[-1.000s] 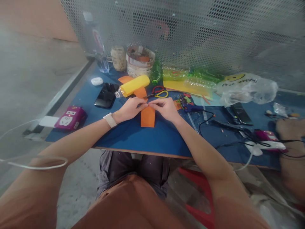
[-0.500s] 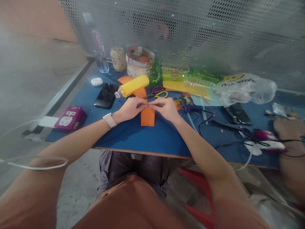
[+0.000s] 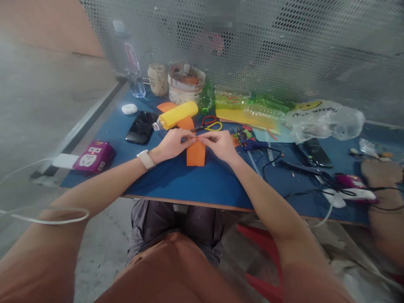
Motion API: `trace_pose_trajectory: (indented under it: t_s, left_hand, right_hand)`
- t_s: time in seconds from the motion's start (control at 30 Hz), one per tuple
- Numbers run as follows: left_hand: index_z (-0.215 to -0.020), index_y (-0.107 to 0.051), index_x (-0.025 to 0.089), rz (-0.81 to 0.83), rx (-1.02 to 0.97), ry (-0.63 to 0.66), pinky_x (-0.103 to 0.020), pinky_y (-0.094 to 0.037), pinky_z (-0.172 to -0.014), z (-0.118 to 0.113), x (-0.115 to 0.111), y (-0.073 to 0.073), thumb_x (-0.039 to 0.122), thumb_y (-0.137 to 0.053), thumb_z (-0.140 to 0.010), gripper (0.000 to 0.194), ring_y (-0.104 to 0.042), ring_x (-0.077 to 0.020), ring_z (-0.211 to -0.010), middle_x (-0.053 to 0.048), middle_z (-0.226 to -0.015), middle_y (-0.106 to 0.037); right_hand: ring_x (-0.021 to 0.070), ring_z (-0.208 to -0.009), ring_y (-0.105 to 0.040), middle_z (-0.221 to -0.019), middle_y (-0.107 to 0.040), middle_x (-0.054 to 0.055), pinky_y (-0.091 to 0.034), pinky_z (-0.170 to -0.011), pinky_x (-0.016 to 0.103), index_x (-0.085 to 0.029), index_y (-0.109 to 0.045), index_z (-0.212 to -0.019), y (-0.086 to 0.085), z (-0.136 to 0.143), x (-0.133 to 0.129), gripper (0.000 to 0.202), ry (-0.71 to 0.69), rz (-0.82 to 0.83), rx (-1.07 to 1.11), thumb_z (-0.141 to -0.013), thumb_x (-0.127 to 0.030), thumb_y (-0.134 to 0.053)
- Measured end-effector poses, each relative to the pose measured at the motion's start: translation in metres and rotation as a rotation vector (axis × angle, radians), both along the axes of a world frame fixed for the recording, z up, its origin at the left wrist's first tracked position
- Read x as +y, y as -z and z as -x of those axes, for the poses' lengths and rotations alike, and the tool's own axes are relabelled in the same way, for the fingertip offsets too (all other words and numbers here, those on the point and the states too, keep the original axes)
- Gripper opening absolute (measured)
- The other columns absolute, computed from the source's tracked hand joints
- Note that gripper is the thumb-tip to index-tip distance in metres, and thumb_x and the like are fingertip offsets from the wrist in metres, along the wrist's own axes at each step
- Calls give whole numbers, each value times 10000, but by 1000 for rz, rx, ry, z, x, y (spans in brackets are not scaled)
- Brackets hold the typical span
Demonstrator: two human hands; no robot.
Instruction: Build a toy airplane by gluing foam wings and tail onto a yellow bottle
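Free blue tabletop (image 3: 195,185) in front of orange paper (image 3: 195,155), scissors (image 3: 203,126) and yellow bottle (image 3: 179,114) (on its side) as obstacles beyond

The fingertips of the person's left hand (image 3: 175,144) and right hand (image 3: 220,145) hide the top of the orange paper (image 3: 196,155); its folds there are too small to tell. The right edge cuts off a co-worker's arm (image 3: 386,214), blurred at the hand. The jar's (image 3: 158,80) contents are too blurred to name.

"THANK YOU", black letters, on plastic bag (image 3: 328,124)
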State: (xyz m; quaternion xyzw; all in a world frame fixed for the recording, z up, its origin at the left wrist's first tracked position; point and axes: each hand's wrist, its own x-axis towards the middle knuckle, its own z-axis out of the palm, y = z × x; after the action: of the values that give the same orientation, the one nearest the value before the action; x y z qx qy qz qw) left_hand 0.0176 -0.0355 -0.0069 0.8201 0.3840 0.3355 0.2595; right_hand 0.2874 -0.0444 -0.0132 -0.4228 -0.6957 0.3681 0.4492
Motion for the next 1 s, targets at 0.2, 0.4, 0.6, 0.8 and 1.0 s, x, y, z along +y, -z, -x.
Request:
trace_pose_trajectory:
  t_s: [0.2,0.4,0.6,0.8,1.0]
  left_hand:
    - [-1136,-964,227,38,-28,14,-411,-684,-994,1,0,-4,381,-800,-1195,233,-886,-259,-1022,-96,-1170,-1003]
    - [-1092,-946,225,7,-13,2,-396,-658,-933,0,2,0,399,-746,-1209,291,-848,-243,-952,-99,-1110,-986]
    - [-988,-894,211,-9,12,10,-377,-578,-819,1,1,-1,449,-708,-1215,378,-745,-216,-827,-77,-939,-918]
    - [-1091,-939,225,35,-34,21,-397,-671,-965,0,-1,-4,407,-775,-1190,264,-861,-248,-986,-89,-1100,-982]
    - [-1139,-953,223,20,-64,22,-398,-679,-981,2,0,-2,393,-836,-1168,208,-891,-261,-1029,-102,-1160,-989]
  right_hand:
    - [374,-1039,-957,-1093,-1009,100,-803,-979,532,-302,-1057,-1005,-4,3,-3,503,17,18,22,-876,-784,-1125]
    - [368,-1042,-953,-1098,-1008,97,-803,-978,537,-318,-1061,-1014,-4,2,-3,507,8,4,28,-888,-806,-1117]
    - [365,-1037,-949,-1095,-1006,98,-804,-980,537,-319,-1058,-1008,-5,3,-3,529,21,2,37,-871,-826,-1123]
    - [360,-1038,-954,-1091,-1001,109,-811,-1007,537,-303,-1052,-1004,-3,3,-3,507,-7,3,57,-861,-780,-1144]
    - [334,-985,-945,-1087,-1005,105,-805,-930,488,-285,-1059,-1068,3,1,1,503,-25,-12,33,-923,-765,-1102]
